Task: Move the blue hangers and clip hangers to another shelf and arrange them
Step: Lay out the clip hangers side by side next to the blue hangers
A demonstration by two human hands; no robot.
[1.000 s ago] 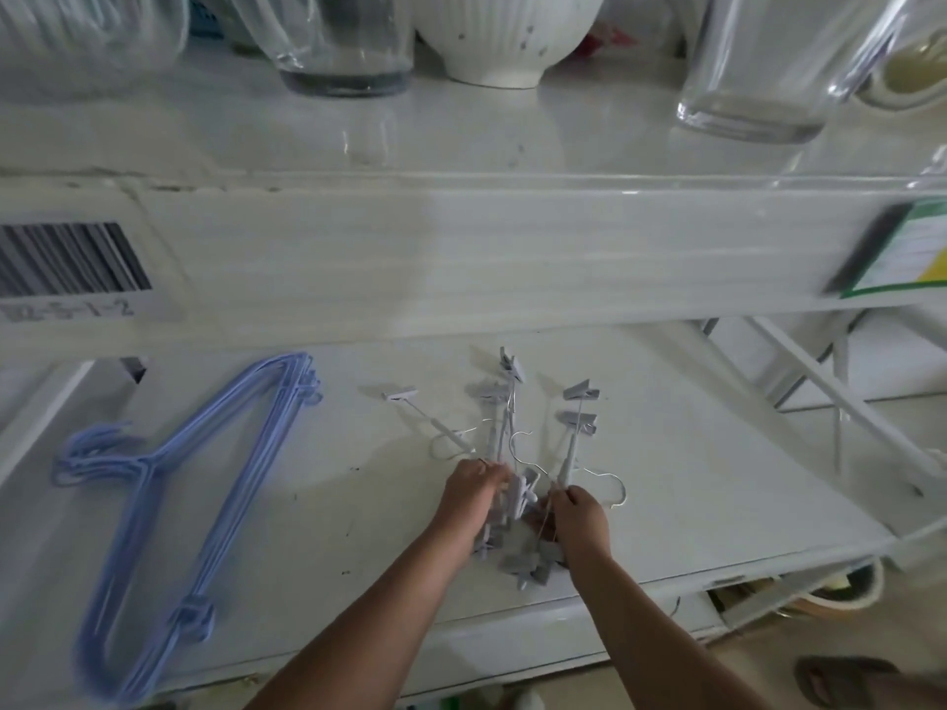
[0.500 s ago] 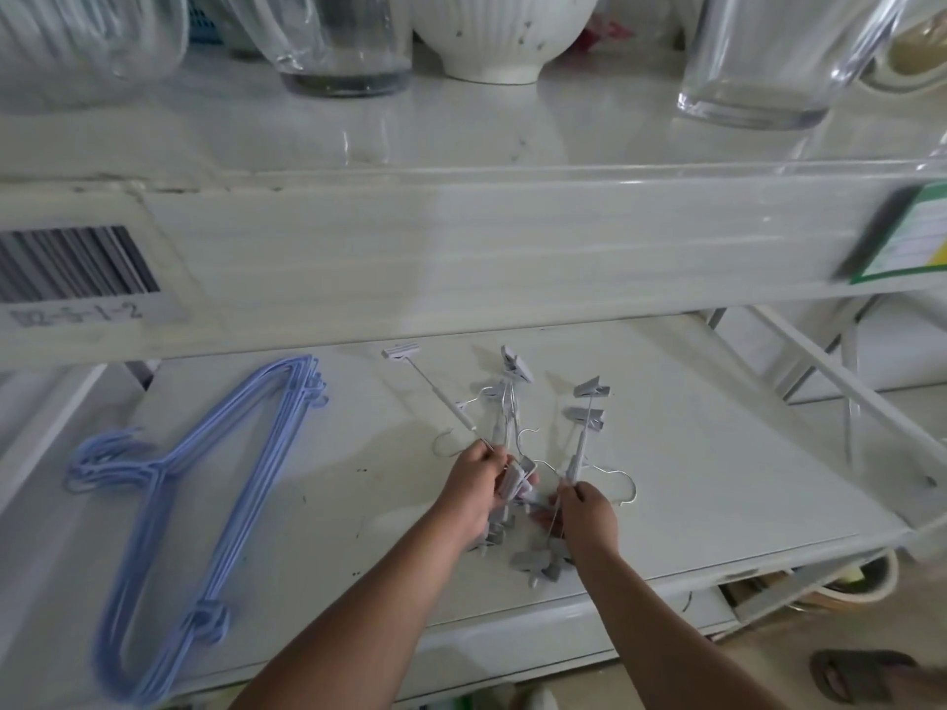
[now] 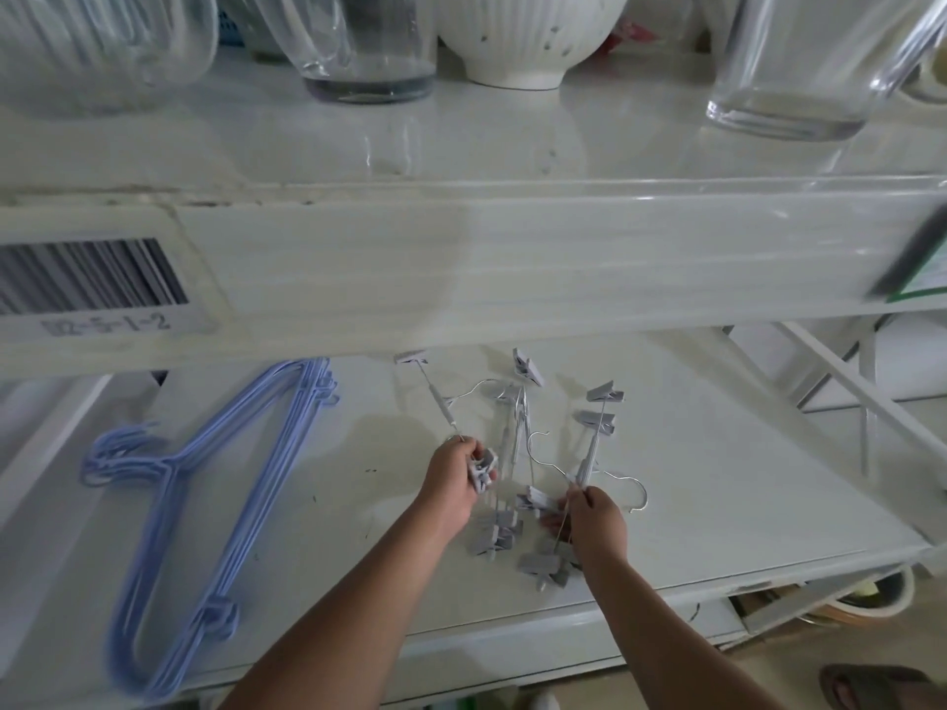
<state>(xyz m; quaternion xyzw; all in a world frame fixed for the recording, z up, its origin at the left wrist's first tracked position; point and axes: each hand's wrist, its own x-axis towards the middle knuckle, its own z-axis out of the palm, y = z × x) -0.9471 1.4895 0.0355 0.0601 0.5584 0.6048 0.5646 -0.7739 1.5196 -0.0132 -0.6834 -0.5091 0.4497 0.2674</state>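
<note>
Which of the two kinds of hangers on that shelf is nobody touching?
The stack of blue wire hangers lies untouched at the left of the white shelf; both hands grip the tangled grey clip hangers.

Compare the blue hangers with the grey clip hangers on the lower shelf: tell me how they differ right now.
The blue hangers are plain triangular frames; the clip hangers are straight grey bars with clips at the ends and thin metal hooks.
The blue hangers lie nested in one neat stack; the clip hangers are a splayed, tangled bunch.
Nobody touches the blue hangers; the left hand and right hand both grip the clip hangers.
Both lie on the same white shelf.
</note>
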